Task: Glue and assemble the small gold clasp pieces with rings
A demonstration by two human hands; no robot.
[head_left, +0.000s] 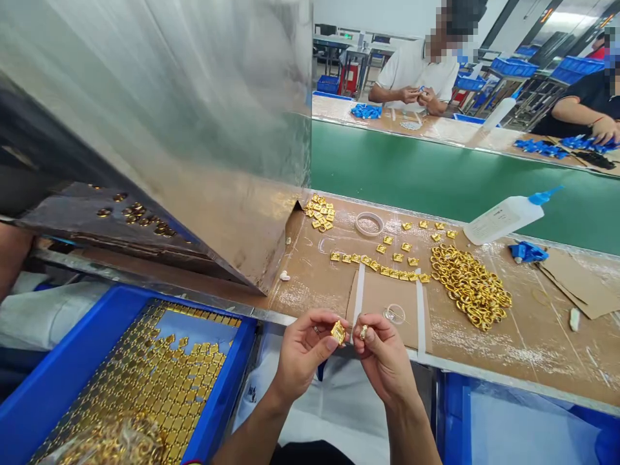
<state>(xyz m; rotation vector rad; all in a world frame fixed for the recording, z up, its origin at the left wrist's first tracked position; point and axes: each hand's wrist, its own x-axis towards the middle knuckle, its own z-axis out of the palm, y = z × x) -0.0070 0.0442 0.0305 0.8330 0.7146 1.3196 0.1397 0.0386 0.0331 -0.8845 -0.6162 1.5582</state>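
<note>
At the table's front edge, my left hand [306,354] pinches a square gold piece [338,332] between thumb and fingers. Close to its right, my right hand [387,358] is closed on a small gold piece [363,332]; the two pieces are apart. Beyond my hands lies a cardboard mat [387,297] with white tape strips and a small clear ring [394,314] on it. A row of square gold pieces [390,272] runs behind the mat. A heap of gold rings [469,284] sits to the right.
A metal panel [217,129] rises at the left above a blue tray [121,303] of gold pieces. A glue bottle [504,219] leans near the green belt [436,161]. Two people sit across it. A tape roll [369,216] lies behind the row.
</note>
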